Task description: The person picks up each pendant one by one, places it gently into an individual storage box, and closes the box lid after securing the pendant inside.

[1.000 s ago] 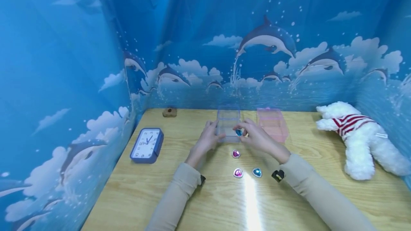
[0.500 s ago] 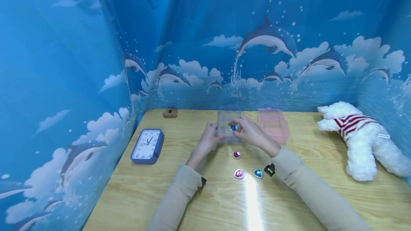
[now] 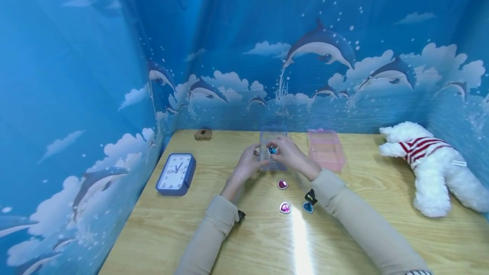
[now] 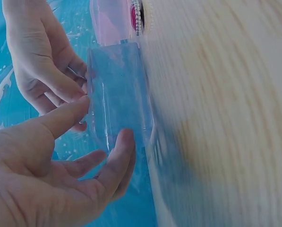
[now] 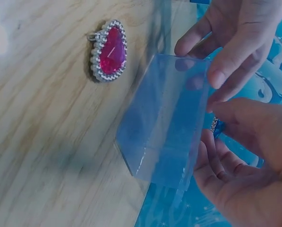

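Observation:
A clear bluish plastic box [image 3: 276, 166] stands at the table's back with its lid raised. My left hand [image 3: 246, 165] holds the box's left side, its thumb near the rim and fingers along the wall. Over the box, my right hand [image 3: 289, 154] pinches a blue gem [image 3: 272, 150] with a silver beaded edge; in the right wrist view the fingers mostly hide this gem [image 5: 214, 125]. In front of the box lie a dark pink gem [image 3: 282, 184], a lighter pink heart-shaped gem [image 3: 285, 208] and another blue gem [image 3: 308, 207], partly covered by the right wrist strap.
To the right stands an open pink plastic box [image 3: 326, 152]. A blue-framed clock [image 3: 175, 174] lies at the left, and a small brown object [image 3: 203, 134] sits at the back edge. A white plush toy [image 3: 431, 166] lies far right. Dolphin-print curtains [image 3: 237, 46] surround the table.
My right hand has moved left with the blue gem, from the clear box's right edge to over its middle. The left hand has stayed at the box's left side.

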The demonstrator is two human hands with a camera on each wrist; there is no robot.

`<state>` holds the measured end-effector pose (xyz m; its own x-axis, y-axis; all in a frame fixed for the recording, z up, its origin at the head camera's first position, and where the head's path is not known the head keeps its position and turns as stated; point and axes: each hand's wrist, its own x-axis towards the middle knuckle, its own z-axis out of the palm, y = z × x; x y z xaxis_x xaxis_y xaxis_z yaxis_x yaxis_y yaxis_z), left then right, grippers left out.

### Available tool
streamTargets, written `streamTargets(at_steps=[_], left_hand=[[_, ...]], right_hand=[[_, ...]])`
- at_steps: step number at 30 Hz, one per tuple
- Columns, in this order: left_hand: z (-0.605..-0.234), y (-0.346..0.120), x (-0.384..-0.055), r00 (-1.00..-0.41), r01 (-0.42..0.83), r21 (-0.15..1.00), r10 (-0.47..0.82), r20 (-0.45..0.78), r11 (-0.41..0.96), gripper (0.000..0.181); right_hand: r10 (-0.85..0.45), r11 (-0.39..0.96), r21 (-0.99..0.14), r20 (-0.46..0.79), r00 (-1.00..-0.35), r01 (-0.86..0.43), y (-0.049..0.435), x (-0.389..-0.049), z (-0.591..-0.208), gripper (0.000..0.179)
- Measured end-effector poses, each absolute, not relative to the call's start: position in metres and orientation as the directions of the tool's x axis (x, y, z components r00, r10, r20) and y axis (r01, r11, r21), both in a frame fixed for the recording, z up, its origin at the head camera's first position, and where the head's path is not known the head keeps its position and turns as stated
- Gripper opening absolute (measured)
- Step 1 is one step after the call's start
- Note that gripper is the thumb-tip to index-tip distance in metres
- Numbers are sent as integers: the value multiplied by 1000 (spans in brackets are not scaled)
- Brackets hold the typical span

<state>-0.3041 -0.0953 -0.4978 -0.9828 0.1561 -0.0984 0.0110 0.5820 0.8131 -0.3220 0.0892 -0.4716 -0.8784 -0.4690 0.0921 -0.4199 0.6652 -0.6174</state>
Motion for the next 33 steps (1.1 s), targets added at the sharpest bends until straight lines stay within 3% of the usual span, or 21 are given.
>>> streamTargets(at_steps=[8,22,33], left_hand=[[-502,-100,-307,-972,3,838,199,-126,546,88],[-503,-99,-309,-972,18,843,208,-112,538,87],[-500,-98,-306,-972,13,833,203,-120,553,86]], right_hand=[[-472,733,-500,116,-874,-461,77,-325,-479,35],[-461,733,-455,214,-861,-506,68,-324,-488,31],[-457,758,-425,197,-868,-495,63,-324,-490,39]])
